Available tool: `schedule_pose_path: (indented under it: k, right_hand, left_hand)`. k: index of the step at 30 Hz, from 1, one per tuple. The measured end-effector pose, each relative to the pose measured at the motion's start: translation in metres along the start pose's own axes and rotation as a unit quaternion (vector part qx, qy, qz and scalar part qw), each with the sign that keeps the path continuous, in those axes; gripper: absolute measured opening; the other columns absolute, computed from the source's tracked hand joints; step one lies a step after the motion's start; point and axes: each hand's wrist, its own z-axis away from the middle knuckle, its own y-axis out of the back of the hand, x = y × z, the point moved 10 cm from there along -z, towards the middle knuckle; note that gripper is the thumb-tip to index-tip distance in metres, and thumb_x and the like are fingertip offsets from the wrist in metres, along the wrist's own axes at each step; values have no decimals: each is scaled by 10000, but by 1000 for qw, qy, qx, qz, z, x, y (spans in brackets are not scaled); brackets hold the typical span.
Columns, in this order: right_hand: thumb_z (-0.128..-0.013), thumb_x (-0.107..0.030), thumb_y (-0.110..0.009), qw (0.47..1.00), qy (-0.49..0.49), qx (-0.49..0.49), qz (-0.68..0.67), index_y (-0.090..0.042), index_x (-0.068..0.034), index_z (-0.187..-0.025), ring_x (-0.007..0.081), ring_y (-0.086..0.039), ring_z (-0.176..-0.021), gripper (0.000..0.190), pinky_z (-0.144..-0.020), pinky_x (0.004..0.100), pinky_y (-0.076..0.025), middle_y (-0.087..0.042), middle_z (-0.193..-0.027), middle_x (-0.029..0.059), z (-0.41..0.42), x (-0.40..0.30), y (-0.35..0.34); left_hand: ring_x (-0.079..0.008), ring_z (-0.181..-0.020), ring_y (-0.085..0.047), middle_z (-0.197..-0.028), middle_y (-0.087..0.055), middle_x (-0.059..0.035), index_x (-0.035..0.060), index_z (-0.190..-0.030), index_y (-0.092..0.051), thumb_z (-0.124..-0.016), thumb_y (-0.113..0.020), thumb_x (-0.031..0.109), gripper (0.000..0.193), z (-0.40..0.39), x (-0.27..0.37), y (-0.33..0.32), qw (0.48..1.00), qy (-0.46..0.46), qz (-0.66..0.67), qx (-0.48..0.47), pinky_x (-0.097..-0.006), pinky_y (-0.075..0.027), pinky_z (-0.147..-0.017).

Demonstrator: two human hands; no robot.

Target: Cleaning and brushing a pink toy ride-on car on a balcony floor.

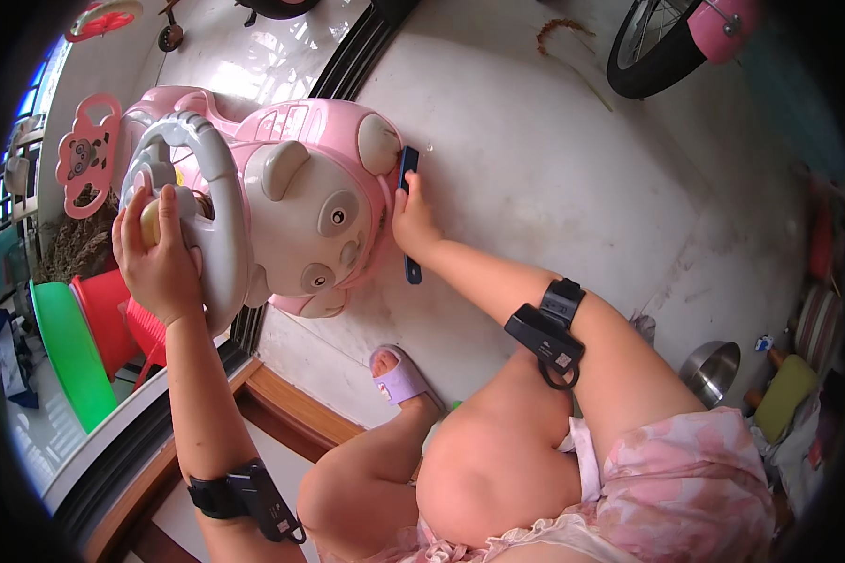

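My left hand (158, 260) is at the hub of the grey steering wheel (229, 211) of a toy car, its fingers bent around a yellowish round part. The pink plastic ride-on car (310, 119) has a panda face (303, 218) on its front, facing right. At the front edge of the car, my right hand (415, 218) grips a long, narrow dark-blue bar (412, 271); its middle is hidden by the hand, and its exact kind cannot be told. The bar's upper end lies close beside the car's light-coloured headlight part (379, 144).
A pink panda-print plate (88, 155) stands behind the wheel. Green (70, 352) and red (105, 317) plastic containers stand at left, near a dark door track (345, 56). A bicycle wheel (641, 56) is at upper right; a metal bowl (711, 373) lies at right.
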Motion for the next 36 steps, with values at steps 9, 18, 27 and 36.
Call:
schedule_pose_path:
  k: [9,18,27,36]
  right_hand:
    - [-909,-165,-335,994,91,34,48,-287,-26,-1205,449,-483,-1003,330,-828,473,-397,-476,-1123,291,25,-8,-8]
    - [-905,-191,-339,998,56,14,25,-251,-76,-1251,464,-515,-916,375,-746,501,-416,-514,-1033,305,-6,-15,-6]
    - [-893,-281,-379,987,71,-62,131,-342,-132,-1212,379,-589,-733,354,-633,468,-455,-613,-813,196,-29,-33,51]
    - [-897,-258,-346,970,78,-138,185,-409,-106,-1165,375,-579,-842,315,-745,447,-453,-604,-921,188,-67,-64,15]
  left_hand:
    - [-239,-1049,-500,-1120,-527,-83,173,-1027,-625,-738,-632,435,390,2,-10,3,1000,3,-14,5,-333,-398,-865]
    - [-251,-1042,-503,-1112,-532,-92,160,-1024,-625,-740,-642,401,373,2,-5,1,1000,-1,12,0,-339,-401,-863]
    - [-252,-1033,-504,-1112,-521,-96,167,-1033,-621,-743,-638,398,370,2,-6,8,1000,8,14,1,-341,-396,-864]
    - [-256,-1046,-497,-1109,-529,-102,169,-1034,-621,-738,-642,400,376,2,-5,6,1000,1,2,7,-343,-393,-870]
